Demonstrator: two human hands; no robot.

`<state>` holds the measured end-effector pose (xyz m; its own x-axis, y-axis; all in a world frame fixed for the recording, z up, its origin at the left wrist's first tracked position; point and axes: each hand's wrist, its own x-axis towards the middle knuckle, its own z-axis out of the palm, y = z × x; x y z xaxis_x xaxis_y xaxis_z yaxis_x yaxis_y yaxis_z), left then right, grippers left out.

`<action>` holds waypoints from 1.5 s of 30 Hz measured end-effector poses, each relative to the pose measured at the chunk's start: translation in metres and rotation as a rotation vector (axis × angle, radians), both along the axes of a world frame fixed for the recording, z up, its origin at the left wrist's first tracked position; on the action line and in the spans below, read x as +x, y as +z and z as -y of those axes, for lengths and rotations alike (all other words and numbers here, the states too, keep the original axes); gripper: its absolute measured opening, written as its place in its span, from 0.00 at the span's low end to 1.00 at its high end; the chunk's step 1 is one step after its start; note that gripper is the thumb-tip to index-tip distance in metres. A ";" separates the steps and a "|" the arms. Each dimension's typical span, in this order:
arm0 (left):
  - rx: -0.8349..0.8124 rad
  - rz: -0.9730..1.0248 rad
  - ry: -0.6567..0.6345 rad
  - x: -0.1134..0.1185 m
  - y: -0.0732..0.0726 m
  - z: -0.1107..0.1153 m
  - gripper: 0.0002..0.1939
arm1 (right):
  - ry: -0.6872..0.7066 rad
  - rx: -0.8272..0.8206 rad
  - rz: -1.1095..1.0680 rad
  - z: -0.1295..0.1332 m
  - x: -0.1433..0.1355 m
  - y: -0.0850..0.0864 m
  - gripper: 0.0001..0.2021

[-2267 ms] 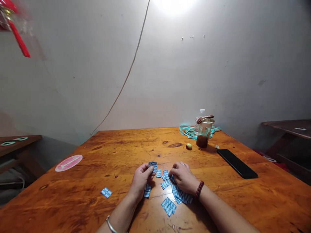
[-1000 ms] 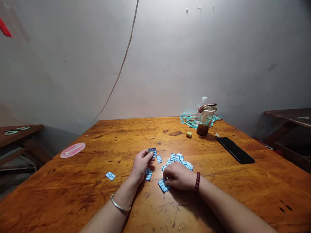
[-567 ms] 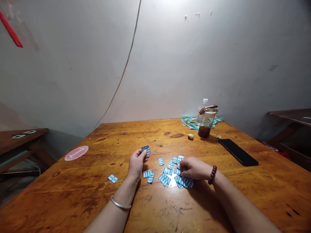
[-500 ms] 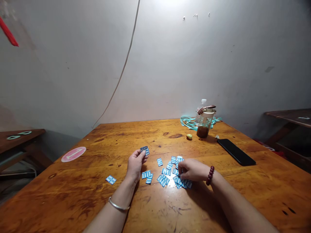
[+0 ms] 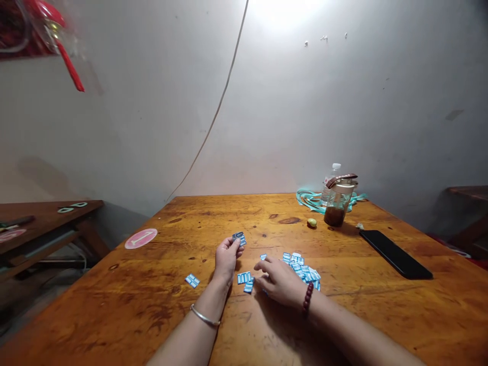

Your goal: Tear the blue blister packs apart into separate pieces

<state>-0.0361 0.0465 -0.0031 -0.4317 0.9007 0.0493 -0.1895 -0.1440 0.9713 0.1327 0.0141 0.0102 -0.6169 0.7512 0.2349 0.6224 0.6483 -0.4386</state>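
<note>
My left hand (image 5: 227,257) is closed, thumb and fingers pinching a few small blue-and-white cards (image 5: 241,239) upright above the table. My right hand (image 5: 281,280) is low over the tabletop, palm down, its fingers apart and curved, with nothing visible between them. By its fingertips lie two overlapping cards (image 5: 244,278), and a card (image 5: 263,257) shows just beyond the hand. A loose heap of cards (image 5: 303,269) spreads to its right, partly covered by the hand. One single card (image 5: 192,280) lies apart, left of my left forearm.
On the wooden table (image 5: 213,213) a black phone (image 5: 394,254) lies at the right. Behind it stand a drink bottle (image 5: 336,208) with brown liquid and a clear plastic bottle (image 5: 335,166), beside turquoise straps (image 5: 308,199). A small yellow-green object (image 5: 311,223) and a pink sticker (image 5: 141,238) are also there.
My right hand has moved left from the heap toward the two overlapping cards, and its fingers have spread. My left hand still holds its cards. The whole view has shifted to the left.
</note>
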 end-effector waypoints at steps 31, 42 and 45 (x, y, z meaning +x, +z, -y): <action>-0.111 -0.022 -0.460 0.042 0.007 0.029 0.09 | -0.183 -0.109 -0.474 -0.011 0.018 -0.004 0.07; -0.162 0.095 -0.592 0.042 0.013 0.032 0.10 | -0.207 -0.453 -0.826 -0.017 0.011 -0.018 0.07; -0.152 0.109 -0.626 0.040 0.011 0.032 0.11 | -0.188 -0.474 -0.884 -0.018 0.011 -0.018 0.06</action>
